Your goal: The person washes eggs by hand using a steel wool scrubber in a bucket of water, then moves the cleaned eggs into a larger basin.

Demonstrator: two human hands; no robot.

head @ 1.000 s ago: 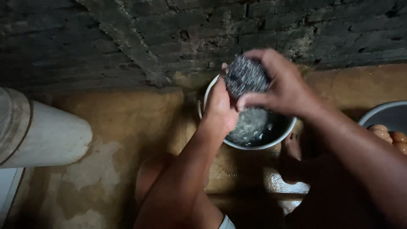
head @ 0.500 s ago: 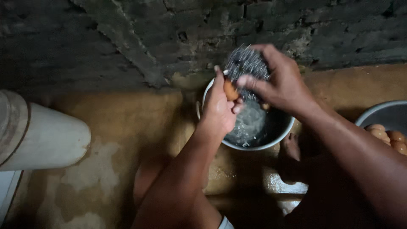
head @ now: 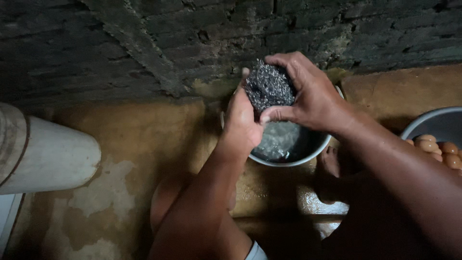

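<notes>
My right hand [head: 313, 96] grips a grey steel-wool scrubber [head: 268, 89] and presses it against my left hand [head: 243, 120]. Both hands hover over a round metal bowl [head: 315, 149] of cloudy water [head: 281, 142] on the wet floor. My left hand's fingers are curled behind the scrubber. The brown egg seen in them half a second ago is hidden by the scrubber now.
A second metal bowl [head: 433, 123] with several brown eggs [head: 435, 147] sits at the right edge. A white cylinder [head: 48, 154] lies at the left. A dark brick wall [head: 144, 43] rises just behind the bowl. My bare foot [head: 329, 161] and knee [head: 166, 202] are close to the bowl.
The scrubber has shifted back and forth over my left hand. A brown egg showed between the left fingers half a second ago; the scrubber covers it now.
</notes>
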